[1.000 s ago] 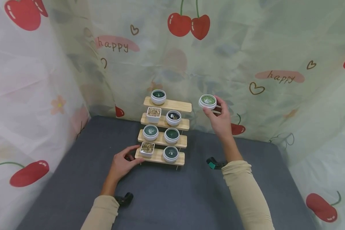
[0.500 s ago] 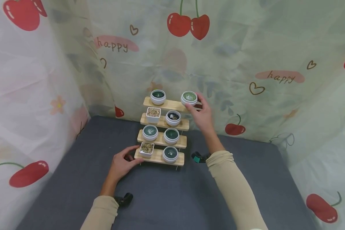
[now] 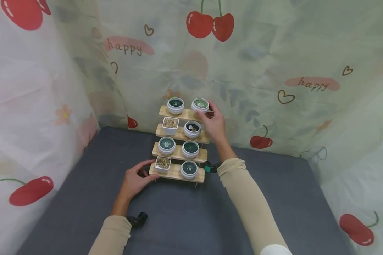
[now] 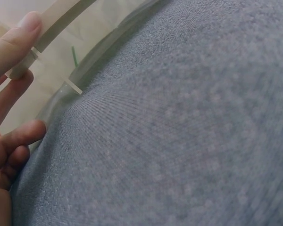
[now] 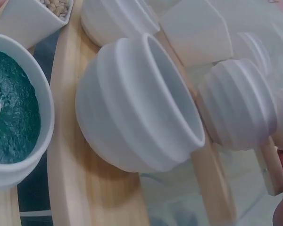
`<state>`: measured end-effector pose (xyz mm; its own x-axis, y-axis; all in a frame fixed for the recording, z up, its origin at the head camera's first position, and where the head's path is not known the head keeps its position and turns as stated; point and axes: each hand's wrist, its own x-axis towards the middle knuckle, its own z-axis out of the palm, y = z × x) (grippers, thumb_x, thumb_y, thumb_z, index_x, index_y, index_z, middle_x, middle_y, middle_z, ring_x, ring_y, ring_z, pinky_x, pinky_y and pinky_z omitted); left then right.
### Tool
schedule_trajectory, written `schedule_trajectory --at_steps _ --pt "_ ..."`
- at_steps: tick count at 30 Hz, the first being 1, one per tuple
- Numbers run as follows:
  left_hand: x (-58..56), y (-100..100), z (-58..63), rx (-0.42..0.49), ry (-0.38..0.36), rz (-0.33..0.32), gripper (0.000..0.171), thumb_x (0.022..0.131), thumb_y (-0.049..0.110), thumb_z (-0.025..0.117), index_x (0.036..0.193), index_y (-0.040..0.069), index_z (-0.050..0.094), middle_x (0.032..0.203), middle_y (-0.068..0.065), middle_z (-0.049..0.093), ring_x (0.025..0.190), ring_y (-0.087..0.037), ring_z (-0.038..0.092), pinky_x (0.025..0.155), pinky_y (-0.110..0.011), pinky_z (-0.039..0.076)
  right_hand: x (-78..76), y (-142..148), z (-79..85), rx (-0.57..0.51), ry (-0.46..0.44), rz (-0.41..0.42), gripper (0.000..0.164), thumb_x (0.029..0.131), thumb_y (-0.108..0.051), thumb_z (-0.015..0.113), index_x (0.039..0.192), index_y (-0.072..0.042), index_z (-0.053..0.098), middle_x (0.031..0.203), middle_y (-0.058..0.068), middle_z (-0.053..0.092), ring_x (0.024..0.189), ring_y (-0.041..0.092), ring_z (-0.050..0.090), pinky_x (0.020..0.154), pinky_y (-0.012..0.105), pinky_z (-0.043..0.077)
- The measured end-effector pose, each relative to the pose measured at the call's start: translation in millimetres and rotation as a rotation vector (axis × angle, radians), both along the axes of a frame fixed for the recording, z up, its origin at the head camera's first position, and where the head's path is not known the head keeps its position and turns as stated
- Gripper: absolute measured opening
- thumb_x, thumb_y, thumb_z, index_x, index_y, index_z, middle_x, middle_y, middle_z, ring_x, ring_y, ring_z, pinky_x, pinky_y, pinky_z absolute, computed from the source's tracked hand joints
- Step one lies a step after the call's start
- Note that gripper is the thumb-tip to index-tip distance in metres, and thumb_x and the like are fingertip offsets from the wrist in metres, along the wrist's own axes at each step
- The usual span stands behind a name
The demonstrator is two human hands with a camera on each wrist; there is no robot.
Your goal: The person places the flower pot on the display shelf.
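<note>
A four-step wooden stand holds small white pots in rows. In the head view my right hand grips a round white pot with a pale green top at the right end of the top shelf. Whether its base rests fully on the wood cannot be told. Left of it sits a dark green round pot. My left hand pinches the left end of the lowest shelf, beside a square pot of gravel; the left wrist view shows the thumb on the shelf edge.
Lower shelves carry another square gravel pot and several round pots, including a dark one just below my right hand. The stand is on a dark grey cloth surface. A cherry-printed curtain hangs close behind.
My right hand has carried the pale green pot leftward from beside the stand to the right end of the top shelf. The left hand has stayed at the lowest shelf.
</note>
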<state>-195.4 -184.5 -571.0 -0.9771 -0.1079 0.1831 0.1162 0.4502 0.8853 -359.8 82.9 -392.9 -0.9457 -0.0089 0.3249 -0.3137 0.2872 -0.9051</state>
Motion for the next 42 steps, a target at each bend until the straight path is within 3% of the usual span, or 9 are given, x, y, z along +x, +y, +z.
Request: schedule_trajectory --at_steps 7,14,26,30,34,38,42 --pt "-0.5 -2.1 -1.8 -0.019 0.017 0.007 0.06 0.075 0.049 0.089 0.131 0.041 0.066 0.076 0.0 0.067 0.065 -0.013 0.06 0.06 -0.027 0.046 -5.0 -6.7 -3.8 0.146 -0.01 -0.02 0.061 0.093 -0.031 0.077 0.146 -0.011 0.055 0.123 0.012 0.068 0.097 0.022 0.064 0.086 0.03 0.049" --pt "0.1 -1.3 -5.0 -0.015 0.01 0.007 0.06 0.075 0.05 0.089 0.131 0.041 0.066 0.076 0.0 0.067 0.065 -0.012 0.06 0.06 -0.026 0.046 -7.4 -4.6 -7.3 0.227 0.002 -0.003 0.058 0.094 -0.031 0.076 0.144 -0.011 0.056 0.117 0.012 0.071 0.098 0.023 0.064 0.088 0.034 0.05" --pt "-4.5 1.0 -3.5 -0.021 -0.018 -0.01 0.061 0.076 0.05 0.088 0.131 0.041 0.066 0.077 -0.001 0.067 0.066 -0.013 0.059 0.061 -0.027 0.045 -5.8 3.3 -4.5 0.344 -0.007 -0.001 0.062 0.095 -0.036 0.073 0.148 -0.012 0.052 0.114 0.013 0.072 0.104 0.028 0.059 0.098 0.04 0.038" --pt "-5.4 0.5 -3.4 -0.004 -0.032 -0.015 0.061 0.076 0.05 0.088 0.132 0.04 0.066 0.079 -0.002 0.067 0.067 -0.014 0.059 0.062 -0.027 0.045 -6.9 4.6 -1.4 0.299 -0.06 0.036 0.068 0.098 -0.035 0.07 0.153 -0.007 0.044 0.131 0.017 0.067 0.117 0.029 0.061 0.107 0.039 0.043" --pt "-5.4 -0.4 -4.2 0.01 -0.036 -0.014 0.061 0.076 0.048 0.089 0.132 0.039 0.066 0.081 -0.004 0.068 0.068 -0.014 0.06 0.063 -0.027 0.045 -4.8 10.6 5.0 0.14 -0.116 0.079 0.069 0.1 -0.033 0.067 0.156 -0.005 0.038 0.146 0.019 0.056 0.129 0.033 0.058 0.11 0.045 0.046" --pt "-4.6 -0.9 -5.7 0.009 -0.035 -0.026 0.061 0.078 0.046 0.088 0.134 0.036 0.066 0.109 -0.004 0.073 0.074 -0.011 0.061 0.065 -0.026 0.046 2.0 22.2 8.3 0.053 -0.11 0.049 0.06 0.101 -0.033 0.065 0.152 -0.008 0.046 0.144 0.015 0.056 0.127 0.032 0.057 0.105 0.045 0.048" --pt "-5.2 -3.5 -5.5 0.058 -0.025 -0.034 0.046 0.093 0.043 0.075 0.135 0.027 0.066 0.126 -0.006 0.071 0.082 -0.01 0.063 0.072 -0.024 0.049 10.8 35.9 8.1 0.089 -0.067 0.038 0.053 0.102 -0.029 0.064 0.148 -0.006 0.05 0.139 0.017 0.058 0.123 0.033 0.058 0.104 0.046 0.047"
